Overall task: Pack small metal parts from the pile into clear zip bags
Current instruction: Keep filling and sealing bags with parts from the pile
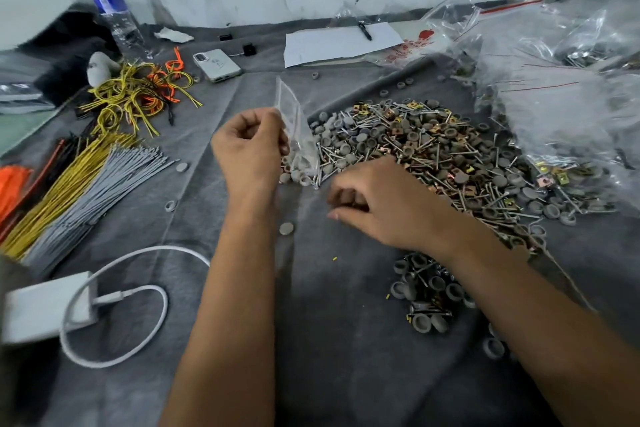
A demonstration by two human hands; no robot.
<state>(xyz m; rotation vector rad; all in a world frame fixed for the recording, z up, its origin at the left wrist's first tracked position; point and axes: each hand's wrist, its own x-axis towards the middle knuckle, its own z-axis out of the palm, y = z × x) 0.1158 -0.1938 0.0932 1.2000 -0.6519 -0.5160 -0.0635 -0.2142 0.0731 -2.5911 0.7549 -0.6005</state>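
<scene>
Head view: left hand (251, 146) pinches the clear zip bag (294, 135) upright, few parts inside. Right hand (377, 204) curled, contents unclear, at the near edge of pile (433, 156). Keep bag mouth open, close to right hand, tip parts straight in.

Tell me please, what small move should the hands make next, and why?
Probably the right hand, fingers curled beside the pile of screws, grey caps and brass clips, should rise to the small clear zip bag. The left hand holds that bag upright, and only a few grey caps lie in its bottom.
</scene>
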